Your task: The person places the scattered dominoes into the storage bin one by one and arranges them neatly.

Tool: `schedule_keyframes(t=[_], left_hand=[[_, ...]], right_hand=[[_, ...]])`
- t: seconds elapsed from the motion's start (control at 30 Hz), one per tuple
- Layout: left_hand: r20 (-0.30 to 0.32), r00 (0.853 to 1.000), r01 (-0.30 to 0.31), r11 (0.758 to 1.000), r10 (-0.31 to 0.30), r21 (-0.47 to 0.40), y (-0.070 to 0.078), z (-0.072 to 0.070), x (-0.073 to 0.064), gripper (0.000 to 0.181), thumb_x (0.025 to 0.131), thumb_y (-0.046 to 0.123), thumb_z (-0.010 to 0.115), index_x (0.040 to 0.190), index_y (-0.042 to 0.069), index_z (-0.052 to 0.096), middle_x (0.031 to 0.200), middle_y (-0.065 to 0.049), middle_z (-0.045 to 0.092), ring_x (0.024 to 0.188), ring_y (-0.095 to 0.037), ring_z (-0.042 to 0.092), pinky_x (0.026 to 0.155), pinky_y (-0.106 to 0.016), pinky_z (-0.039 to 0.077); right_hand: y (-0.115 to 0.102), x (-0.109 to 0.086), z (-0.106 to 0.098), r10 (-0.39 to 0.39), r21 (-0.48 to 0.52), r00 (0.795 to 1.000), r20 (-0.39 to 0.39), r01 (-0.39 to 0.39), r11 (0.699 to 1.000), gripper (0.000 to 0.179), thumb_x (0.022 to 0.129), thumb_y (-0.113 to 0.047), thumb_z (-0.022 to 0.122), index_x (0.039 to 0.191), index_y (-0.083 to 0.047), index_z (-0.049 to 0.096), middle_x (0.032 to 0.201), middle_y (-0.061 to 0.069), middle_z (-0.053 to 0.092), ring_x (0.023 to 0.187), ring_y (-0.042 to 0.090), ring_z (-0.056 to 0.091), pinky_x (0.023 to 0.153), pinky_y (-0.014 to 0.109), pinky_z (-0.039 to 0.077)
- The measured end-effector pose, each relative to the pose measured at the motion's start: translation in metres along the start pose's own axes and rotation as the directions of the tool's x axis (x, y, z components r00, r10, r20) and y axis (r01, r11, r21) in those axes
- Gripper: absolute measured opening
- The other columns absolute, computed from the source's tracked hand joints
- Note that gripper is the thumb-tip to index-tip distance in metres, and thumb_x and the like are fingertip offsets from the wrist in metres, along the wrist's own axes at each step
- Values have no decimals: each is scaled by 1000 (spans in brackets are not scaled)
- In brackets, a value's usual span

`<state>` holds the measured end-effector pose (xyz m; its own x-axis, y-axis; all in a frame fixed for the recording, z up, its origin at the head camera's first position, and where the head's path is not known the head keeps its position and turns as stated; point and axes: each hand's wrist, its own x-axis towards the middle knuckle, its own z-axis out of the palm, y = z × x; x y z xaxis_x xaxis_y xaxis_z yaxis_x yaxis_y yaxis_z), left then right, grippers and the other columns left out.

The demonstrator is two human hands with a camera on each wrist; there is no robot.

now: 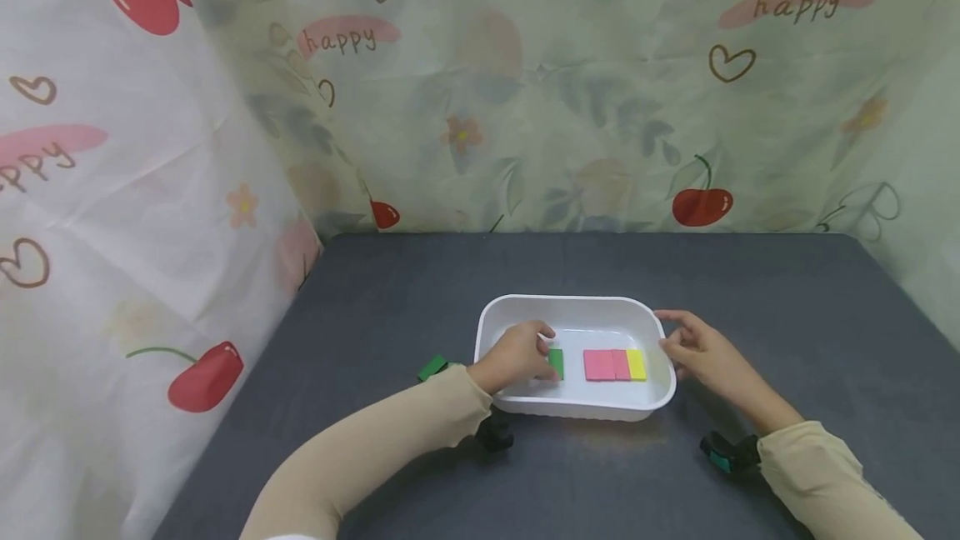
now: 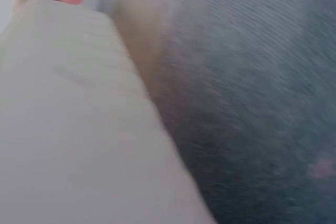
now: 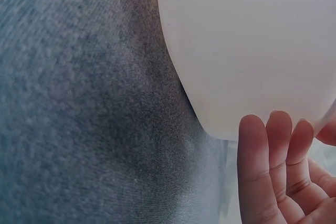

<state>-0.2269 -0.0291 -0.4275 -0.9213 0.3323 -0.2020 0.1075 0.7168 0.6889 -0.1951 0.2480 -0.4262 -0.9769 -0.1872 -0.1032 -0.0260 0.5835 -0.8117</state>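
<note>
While the right hand loosely touches the white tray, the left hand is at a green block inside, grip unclear. Placing seems underway, perhaps next wanting a nudge toward the pink block.

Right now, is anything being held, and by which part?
I can't tell for sure: the left hand is at the green piece inside the white tray, but a pinch is unclear; the right hand touches the tray's outer right end, grip unclear.
</note>
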Motion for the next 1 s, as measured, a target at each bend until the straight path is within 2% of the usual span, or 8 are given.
schedule_keyframes(t=[0.27,0.37,0.53,0.77,1.0], left_hand=[[33,996,87,994,-85,-64,2,-11,-4,57,69,12,86,119,2,61,98,-8,68,86,-16,63,78,-28,51],[69,992,109,991,-104,-75,2,-13,-4,55,70,11,84,119,0,62,99,-8,70,88,-15,64,80,-28,52],[120,987,124,983,-108,-132,-2,-10,-7,50,71,4,80,117,-5,63,101,-11,70,84,-15,62,79,-28,53],[124,987,122,982,-105,-142,-4,-5,-5,48,72,1,78,116,-6,63,96,-9,69,76,-13,57,69,-24,48],[124,983,148,981,-132,-123,3,-1,-4,50,73,5,79,120,-3,63,99,-7,68,79,-12,58,71,-24,49]], right_hand=[[1,-2,2,6,-2,1000,-11,-6,1000,57,98,-24,55,146,-4,32,89,10,56,84,22,57,74,35,56],[0,-2,1,-1,0,1000,-11,1,1000,56,98,-23,55,146,-3,33,88,10,56,84,21,57,72,33,56],[-1,-2,1,-8,-5,1000,-14,8,1000,55,98,-21,55,145,-2,33,87,10,55,83,21,56,69,31,55],[0,-1,2,3,-5,1000,-16,-3,1000,55,98,-22,54,146,-4,33,87,10,55,83,21,56,70,31,55],[1,0,2,3,-4,1000,-11,-3,1000,55,98,-21,54,146,-4,33,87,10,56,82,21,57,69,30,55]])
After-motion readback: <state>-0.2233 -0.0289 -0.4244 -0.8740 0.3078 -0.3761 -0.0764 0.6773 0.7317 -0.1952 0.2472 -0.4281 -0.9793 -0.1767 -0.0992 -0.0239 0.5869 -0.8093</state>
